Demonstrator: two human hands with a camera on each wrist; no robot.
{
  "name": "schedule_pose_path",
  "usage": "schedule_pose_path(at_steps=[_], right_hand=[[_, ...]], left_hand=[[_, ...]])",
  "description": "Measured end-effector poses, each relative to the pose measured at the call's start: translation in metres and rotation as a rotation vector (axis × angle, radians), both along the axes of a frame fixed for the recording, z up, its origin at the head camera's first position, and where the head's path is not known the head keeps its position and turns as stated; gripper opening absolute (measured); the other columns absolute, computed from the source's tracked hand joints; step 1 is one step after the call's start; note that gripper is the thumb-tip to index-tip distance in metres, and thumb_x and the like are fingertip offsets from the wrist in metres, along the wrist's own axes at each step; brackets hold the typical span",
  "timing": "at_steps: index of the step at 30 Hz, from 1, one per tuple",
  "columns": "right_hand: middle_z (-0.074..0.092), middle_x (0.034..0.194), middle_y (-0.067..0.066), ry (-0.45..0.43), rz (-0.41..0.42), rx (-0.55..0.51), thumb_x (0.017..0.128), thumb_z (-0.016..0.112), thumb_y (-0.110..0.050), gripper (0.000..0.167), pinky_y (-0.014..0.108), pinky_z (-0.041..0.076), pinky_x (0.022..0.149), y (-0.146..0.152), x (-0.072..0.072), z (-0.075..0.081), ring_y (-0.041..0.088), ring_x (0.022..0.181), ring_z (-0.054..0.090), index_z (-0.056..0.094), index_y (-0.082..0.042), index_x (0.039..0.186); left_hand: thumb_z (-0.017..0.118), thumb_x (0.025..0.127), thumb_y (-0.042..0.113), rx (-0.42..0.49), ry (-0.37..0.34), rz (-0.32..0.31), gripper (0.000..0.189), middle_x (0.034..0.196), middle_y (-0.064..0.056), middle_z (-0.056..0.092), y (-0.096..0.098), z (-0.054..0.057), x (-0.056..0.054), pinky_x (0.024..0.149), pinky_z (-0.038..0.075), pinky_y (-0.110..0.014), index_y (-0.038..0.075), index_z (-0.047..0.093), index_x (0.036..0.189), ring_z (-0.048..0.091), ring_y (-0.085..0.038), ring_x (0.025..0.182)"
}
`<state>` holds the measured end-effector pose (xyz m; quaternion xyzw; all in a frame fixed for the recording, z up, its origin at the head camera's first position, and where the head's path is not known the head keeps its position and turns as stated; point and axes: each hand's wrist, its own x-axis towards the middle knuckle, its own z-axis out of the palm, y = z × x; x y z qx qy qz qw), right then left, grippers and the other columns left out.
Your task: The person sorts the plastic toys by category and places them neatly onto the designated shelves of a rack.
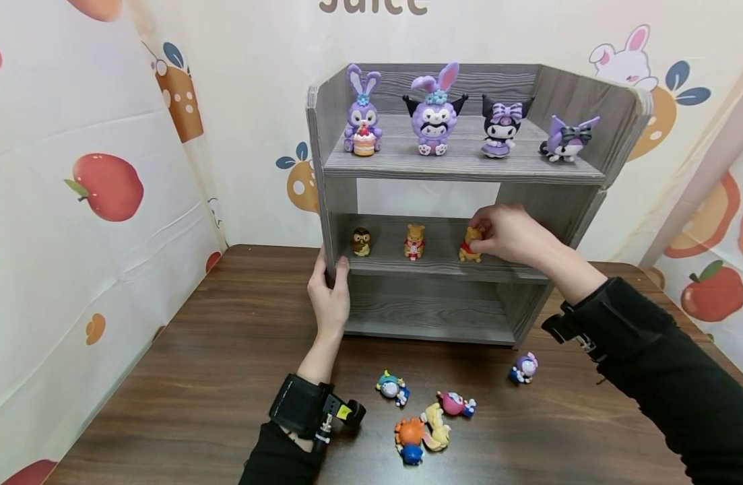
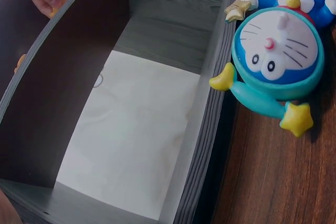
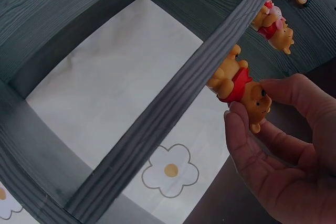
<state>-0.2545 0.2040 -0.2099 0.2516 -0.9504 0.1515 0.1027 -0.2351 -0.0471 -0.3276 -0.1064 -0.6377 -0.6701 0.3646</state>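
My right hand point(image 1: 509, 232) pinches a Winnie the Pooh figurine point(image 3: 239, 85) in a red shirt, by its head, on the right part of the middle shelf point(image 1: 377, 264). To its left on that shelf stand a second Pooh figurine point(image 1: 414, 242) and a brown owl figurine point(image 1: 361, 242). My left hand point(image 1: 330, 296) holds the lower left side of the grey wooden rack point(image 1: 329, 202), thumb in front; the left wrist view shows only a sliver of it. In the right wrist view, thumb and fingers lie on either side of the Pooh's head.
Purple and black figurines, such as a rabbit with a cake point(image 1: 363, 114), stand along the top shelf. On the brown table point(image 1: 238, 377) in front lie a teal-hooded cat figurine point(image 2: 283, 51), an orange and blue figurine point(image 1: 410, 438) and several others. A printed curtain point(image 1: 250, 101) hangs behind.
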Motion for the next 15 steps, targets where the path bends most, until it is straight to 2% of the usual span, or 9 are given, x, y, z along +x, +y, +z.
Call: schedule_pose_path(at_steps=[5,9,15], right_hand=[[0.061,0.080,0.016,-0.001,-0.001,0.001,0.076,0.064,-0.008,0.026,0.040,0.044,0.066,0.000,0.001,-0.001,0.025,0.072,0.057,0.059,0.008,0.096],[0.062,0.084,0.018,-0.010,-0.014,0.002,0.078,0.063,-0.011,0.030,0.041,0.044,0.068,0.000,0.004,0.000,0.027,0.076,0.058,0.058,0.008,0.100],[0.061,0.093,0.021,-0.028,-0.087,-0.025,0.080,0.063,-0.019,0.040,0.043,0.043,0.072,0.001,0.017,0.008,0.030,0.083,0.058,0.055,0.008,0.109]], left_hand=[[0.047,0.086,-0.002,0.004,0.002,0.003,0.041,0.121,-0.021,0.051,0.000,-0.001,0.000,0.080,0.041,-0.026,-0.006,0.044,0.127,0.051,-0.030,0.101],[0.047,0.086,-0.002,0.002,0.006,0.010,0.040,0.120,-0.021,0.051,0.000,0.000,0.000,0.079,0.040,-0.025,-0.006,0.045,0.126,0.051,-0.030,0.101],[0.047,0.086,-0.003,-0.001,0.017,0.006,0.040,0.121,-0.021,0.050,0.001,0.000,0.000,0.082,0.040,-0.027,-0.006,0.045,0.126,0.050,-0.030,0.103]])
